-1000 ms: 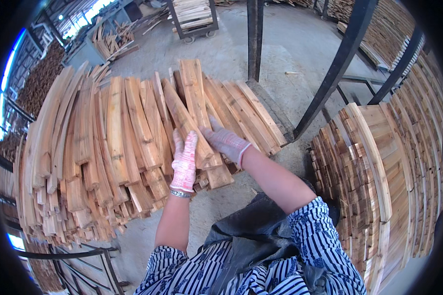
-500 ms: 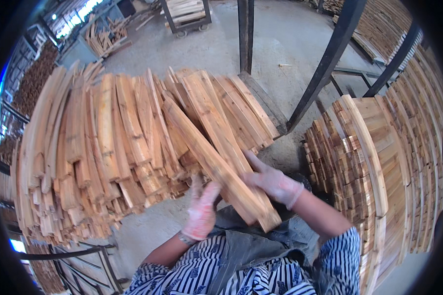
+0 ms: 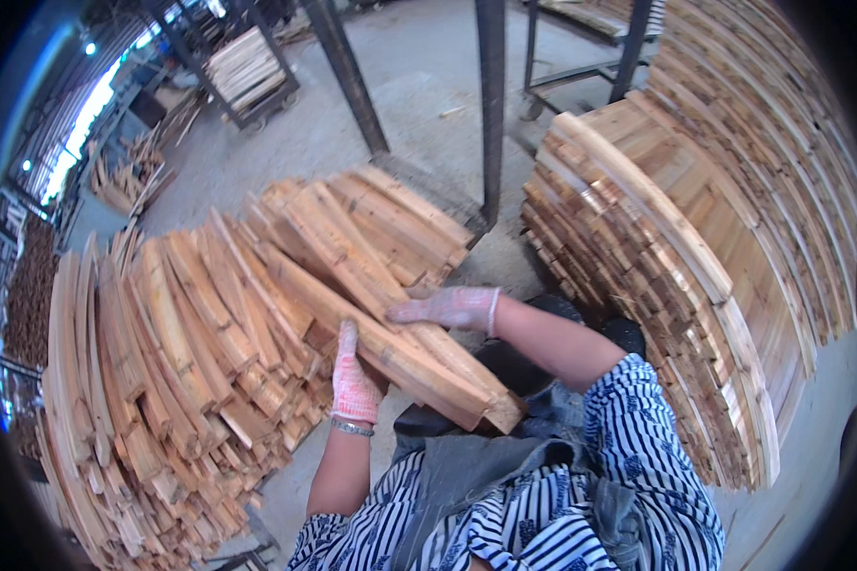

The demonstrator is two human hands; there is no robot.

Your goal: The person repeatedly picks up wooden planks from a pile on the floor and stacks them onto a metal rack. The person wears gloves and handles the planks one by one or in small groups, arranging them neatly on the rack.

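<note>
Two long wooden planks lie slantwise in front of me, their near ends sticking out of the pile toward my body. My left hand (image 3: 354,385), in a whitish-pink glove, grips the nearer wooden plank (image 3: 381,344) at its left edge; the thumb shows on the side and the other fingers are hidden beneath. From the right, my gloved right hand (image 3: 450,309) lies over the farther wooden plank (image 3: 338,249), its fingertips between the two planks and its thumb hidden. Both planks are pale brown with darker knots. Their far ends rest on the wood pile (image 3: 195,366).
To the right rises a neat stack of planks (image 3: 628,257), with one long board (image 3: 652,200) on top. Dark metal posts (image 3: 490,114) stand beyond the pile. Farther back are a wheeled rack of wood (image 3: 248,71) and loose scraps (image 3: 124,181) on the concrete floor (image 3: 400,86).
My view has swung to the right. My left hand has closed on the nearer plank's left edge, where it was open beside it. My right hand has slid farther up along the planks.
</note>
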